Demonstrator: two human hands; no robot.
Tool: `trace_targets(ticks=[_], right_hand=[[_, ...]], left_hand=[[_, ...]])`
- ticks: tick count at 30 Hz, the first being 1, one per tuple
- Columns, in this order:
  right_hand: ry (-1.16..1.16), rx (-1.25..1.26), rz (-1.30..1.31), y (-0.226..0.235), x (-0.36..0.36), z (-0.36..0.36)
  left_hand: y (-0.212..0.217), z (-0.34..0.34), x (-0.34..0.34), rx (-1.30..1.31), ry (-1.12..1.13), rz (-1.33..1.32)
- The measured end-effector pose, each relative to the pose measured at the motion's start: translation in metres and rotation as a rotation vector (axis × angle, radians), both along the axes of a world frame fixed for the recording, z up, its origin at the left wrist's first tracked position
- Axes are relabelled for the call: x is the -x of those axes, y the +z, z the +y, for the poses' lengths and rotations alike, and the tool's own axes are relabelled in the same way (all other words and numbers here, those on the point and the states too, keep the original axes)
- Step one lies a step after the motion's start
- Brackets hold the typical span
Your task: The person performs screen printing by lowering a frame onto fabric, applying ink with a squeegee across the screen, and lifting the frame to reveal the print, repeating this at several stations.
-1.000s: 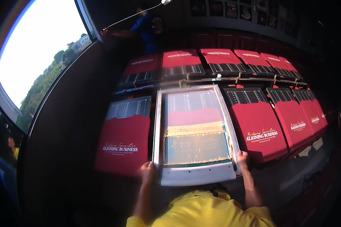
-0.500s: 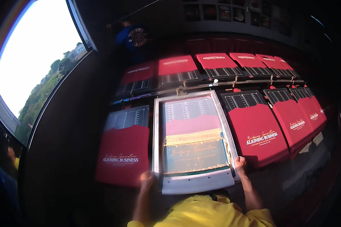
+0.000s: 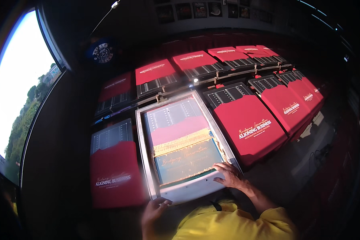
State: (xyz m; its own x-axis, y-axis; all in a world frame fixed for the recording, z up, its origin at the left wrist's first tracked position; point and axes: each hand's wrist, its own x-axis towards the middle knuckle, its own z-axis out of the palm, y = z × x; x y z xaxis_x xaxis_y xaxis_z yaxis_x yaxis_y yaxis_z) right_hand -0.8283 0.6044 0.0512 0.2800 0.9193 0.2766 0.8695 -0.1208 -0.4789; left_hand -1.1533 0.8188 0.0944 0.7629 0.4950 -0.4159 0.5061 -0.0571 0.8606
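A screen-printing frame [image 3: 149,176] lies over a red garment on a board, its mesh streaked with gold ink along a lettered stencil. My right hand [image 3: 230,176] rests on the frame's near right corner, open, with fingers and thumb apart. At the near left corner is my left hand [image 3: 154,210]; its fingers look loosely bent and apart at the frame's edge, partly in shadow. Left of the frame, a printed red garment [image 3: 114,170] covers another board. A further printed red garment [image 3: 248,124] lies to the right.
A rail [image 3: 206,83] with clamps runs behind the frame. Beyond it stands another row of boards with red garments [image 3: 156,71]. More garment-covered boards [image 3: 290,104] continue right. A bright window [image 3: 18,88] is at the left. A person's dark blue shirt [image 3: 103,53] shows in the far shadow.
Both hands have loosened from the frame's sides; the right now lies on its near corner, fingers spread. The view has shifted, so the frame and boards appear farther left and tilted.
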Motion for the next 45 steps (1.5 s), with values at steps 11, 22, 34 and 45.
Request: trace_targets(ticks=[11,22,34,45], right_hand=[[0.252,0.060,-0.275,-0.026,0.033,0.024],[0.153,-0.159,-0.317,-0.007,-0.006,0.086],[0.127,-0.119,-0.373,-0.053,-0.065,0.171],[0.179,-0.012,-0.280,-0.041,-0.081,0.171]], left_hand=[[-0.069,-0.100,-0.059,0.380,-0.101,0.093],[-0.123,-0.110,-0.081,0.840,0.184,-0.275],[-0.099,-0.110,-0.090,0.911,0.349,-0.128],[-0.116,-0.112,-0.085,1.092,0.418,-0.196]])
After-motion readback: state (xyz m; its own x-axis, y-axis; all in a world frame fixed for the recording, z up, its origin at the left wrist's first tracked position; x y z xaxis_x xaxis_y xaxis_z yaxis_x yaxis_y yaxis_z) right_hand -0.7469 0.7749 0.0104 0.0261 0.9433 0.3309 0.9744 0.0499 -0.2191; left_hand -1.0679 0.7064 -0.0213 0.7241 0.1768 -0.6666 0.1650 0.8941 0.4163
